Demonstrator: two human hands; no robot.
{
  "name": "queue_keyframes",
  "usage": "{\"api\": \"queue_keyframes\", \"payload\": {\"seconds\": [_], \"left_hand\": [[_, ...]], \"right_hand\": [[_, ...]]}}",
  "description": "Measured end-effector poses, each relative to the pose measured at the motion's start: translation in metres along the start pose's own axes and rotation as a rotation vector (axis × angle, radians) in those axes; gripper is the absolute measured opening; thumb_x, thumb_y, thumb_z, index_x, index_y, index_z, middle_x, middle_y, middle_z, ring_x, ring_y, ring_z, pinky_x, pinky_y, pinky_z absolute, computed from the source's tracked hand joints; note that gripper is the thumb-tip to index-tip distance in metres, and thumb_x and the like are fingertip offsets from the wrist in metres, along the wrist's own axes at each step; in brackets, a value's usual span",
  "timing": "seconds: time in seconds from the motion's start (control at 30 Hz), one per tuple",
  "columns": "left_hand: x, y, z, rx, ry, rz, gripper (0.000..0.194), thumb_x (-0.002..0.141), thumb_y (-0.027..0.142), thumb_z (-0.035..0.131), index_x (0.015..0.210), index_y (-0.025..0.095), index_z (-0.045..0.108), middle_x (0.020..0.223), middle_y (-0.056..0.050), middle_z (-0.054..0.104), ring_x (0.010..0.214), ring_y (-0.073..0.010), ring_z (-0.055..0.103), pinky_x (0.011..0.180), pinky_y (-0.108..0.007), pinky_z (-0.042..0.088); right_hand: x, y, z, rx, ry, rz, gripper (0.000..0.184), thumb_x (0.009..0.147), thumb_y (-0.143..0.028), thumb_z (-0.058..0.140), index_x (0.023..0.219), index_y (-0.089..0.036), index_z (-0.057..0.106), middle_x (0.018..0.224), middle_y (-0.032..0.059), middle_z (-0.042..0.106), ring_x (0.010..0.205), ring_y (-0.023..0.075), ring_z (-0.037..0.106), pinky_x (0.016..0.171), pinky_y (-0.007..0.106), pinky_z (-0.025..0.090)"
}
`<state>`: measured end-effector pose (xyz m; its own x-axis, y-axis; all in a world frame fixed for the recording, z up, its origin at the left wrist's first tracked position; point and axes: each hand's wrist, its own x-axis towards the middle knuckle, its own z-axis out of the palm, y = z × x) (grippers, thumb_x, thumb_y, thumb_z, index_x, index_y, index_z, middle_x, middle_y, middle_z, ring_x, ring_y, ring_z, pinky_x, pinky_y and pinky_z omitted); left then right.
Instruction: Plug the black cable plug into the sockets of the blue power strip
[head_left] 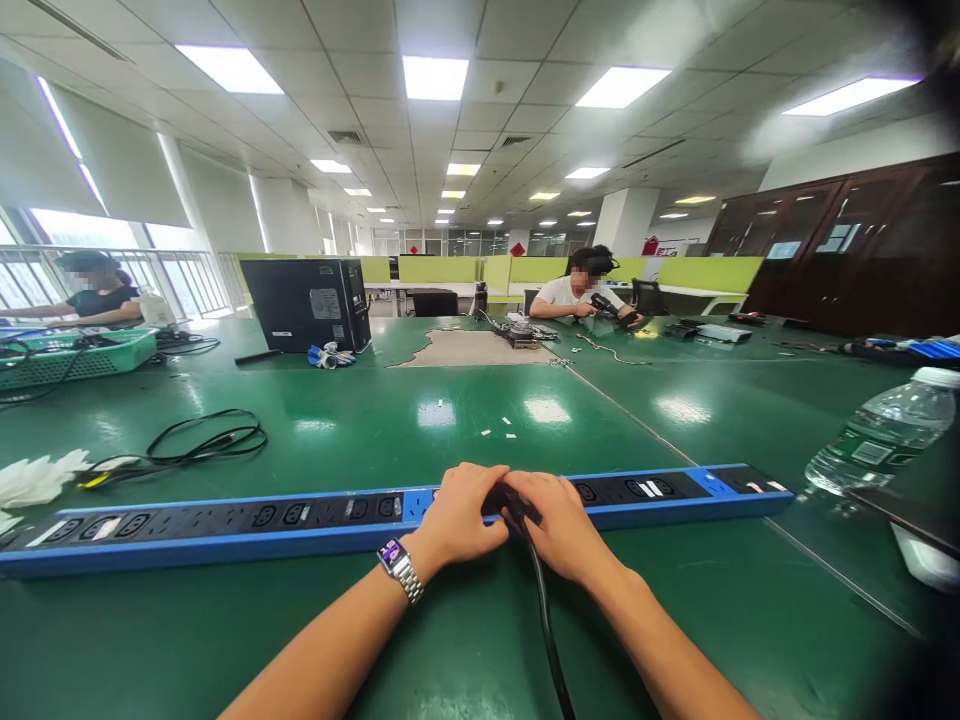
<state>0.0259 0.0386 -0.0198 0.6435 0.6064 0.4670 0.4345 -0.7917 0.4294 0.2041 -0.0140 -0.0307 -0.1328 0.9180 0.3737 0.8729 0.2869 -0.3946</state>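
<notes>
A long blue and black power strip [225, 525] lies across the green table [420, 420] in front of me. Both my hands rest on its middle. My left hand [461, 515], with a metal watch on the wrist, curls its fingers over the strip. My right hand [551, 520] is closed around a black plug [512, 503] at the strip, and the plug's black cable [544, 610] runs down toward me between my forearms.
A coiled black cable [202, 445] and white gloves [34, 480] lie at the left. A water bottle [877, 435] stands at the right. A black computer case [307, 303] and a green basket [75, 355] sit further back. Two other people sit at the table's far sides.
</notes>
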Motion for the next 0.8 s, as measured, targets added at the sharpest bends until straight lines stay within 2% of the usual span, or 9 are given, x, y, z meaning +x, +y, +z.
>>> {"api": "queue_keyframes", "payload": {"seconds": [0.07,0.17,0.3,0.37,0.43,0.53,0.6,0.7,0.8], "left_hand": [[0.001,0.000,0.000,0.003,-0.003,-0.015,0.060,0.070,0.020,0.062,0.129,0.017,0.052,0.118,-0.009,0.065,0.108,-0.0256,0.055,0.097,-0.042,0.041],[0.004,0.001,0.002,0.042,0.001,-0.032,0.060,0.072,0.021,0.063,0.131,0.017,0.051,0.116,-0.009,0.066,0.106,-0.0257,0.057,0.096,-0.043,0.041],[0.010,0.006,0.012,0.097,0.000,-0.009,0.039,0.078,0.017,0.061,0.116,0.022,0.062,0.102,-0.005,0.071,0.097,-0.0242,0.061,0.089,-0.041,0.044],[0.013,0.012,0.013,0.068,0.091,0.018,0.031,0.081,0.014,0.058,0.109,0.023,0.065,0.098,-0.003,0.072,0.093,-0.0220,0.063,0.085,-0.038,0.046],[0.018,0.020,0.005,0.013,0.294,0.034,0.029,0.084,0.015,0.058,0.111,0.023,0.064,0.103,-0.004,0.072,0.095,-0.0207,0.063,0.086,-0.036,0.046],[0.018,0.022,-0.026,-0.007,0.567,0.047,0.028,0.088,0.022,0.059,0.115,0.022,0.062,0.106,-0.006,0.072,0.098,-0.0208,0.064,0.088,-0.035,0.047],[0.004,0.008,-0.055,0.045,0.638,0.011,0.028,0.089,0.028,0.059,0.116,0.021,0.062,0.105,-0.008,0.072,0.096,-0.0215,0.065,0.087,-0.034,0.048],[-0.044,-0.031,-0.097,0.154,0.628,-0.143,0.034,0.091,0.038,0.056,0.117,0.018,0.062,0.105,-0.009,0.073,0.092,-0.0233,0.067,0.083,-0.035,0.050],[-0.104,-0.074,-0.124,0.196,0.536,-0.321,0.043,0.091,0.046,0.051,0.121,0.016,0.060,0.100,-0.009,0.074,0.084,-0.0229,0.070,0.078,-0.033,0.053]], "right_hand": [[-0.003,0.003,0.003,-0.033,0.012,-0.008,0.050,0.083,-0.038,0.057,0.133,-0.032,0.049,0.136,0.0062,0.055,0.125,0.0268,0.048,0.107,0.056,0.029],[-0.008,0.009,0.010,-0.096,0.089,0.062,0.070,0.077,-0.042,0.064,0.141,-0.025,0.042,0.142,0.0114,0.048,0.130,0.0284,0.044,0.107,0.051,0.033],[-0.010,0.011,0.018,-0.214,0.119,0.113,0.066,0.076,-0.046,0.063,0.135,-0.019,0.048,0.140,0.0136,0.051,0.128,0.0305,0.045,0.107,0.049,0.034],[-0.009,0.009,0.020,-0.272,0.104,0.110,0.064,0.076,-0.049,0.063,0.131,-0.020,0.052,0.138,0.0123,0.052,0.127,0.0315,0.045,0.106,0.050,0.034],[-0.009,0.009,0.022,-0.309,0.098,0.114,0.064,0.075,-0.050,0.064,0.130,-0.021,0.052,0.137,0.0108,0.053,0.127,0.0311,0.044,0.106,0.050,0.033],[-0.009,0.012,0.025,-0.344,0.089,0.118,0.070,0.072,-0.054,0.066,0.133,-0.022,0.050,0.139,0.0098,0.052,0.129,0.0309,0.042,0.107,0.050,0.032],[-0.009,0.015,0.027,-0.355,0.081,0.134,0.075,0.072,-0.058,0.066,0.135,-0.022,0.048,0.141,0.0095,0.050,0.130,0.0313,0.041,0.106,0.050,0.033],[-0.009,0.018,0.029,-0.356,0.071,0.165,0.076,0.072,-0.063,0.062,0.136,-0.023,0.048,0.141,0.0090,0.050,0.131,0.0316,0.041,0.106,0.050,0.033],[-0.008,0.016,0.029,-0.355,0.069,0.175,0.074,0.073,-0.063,0.061,0.135,-0.023,0.049,0.140,0.0091,0.051,0.131,0.0316,0.041,0.107,0.050,0.032]]}}
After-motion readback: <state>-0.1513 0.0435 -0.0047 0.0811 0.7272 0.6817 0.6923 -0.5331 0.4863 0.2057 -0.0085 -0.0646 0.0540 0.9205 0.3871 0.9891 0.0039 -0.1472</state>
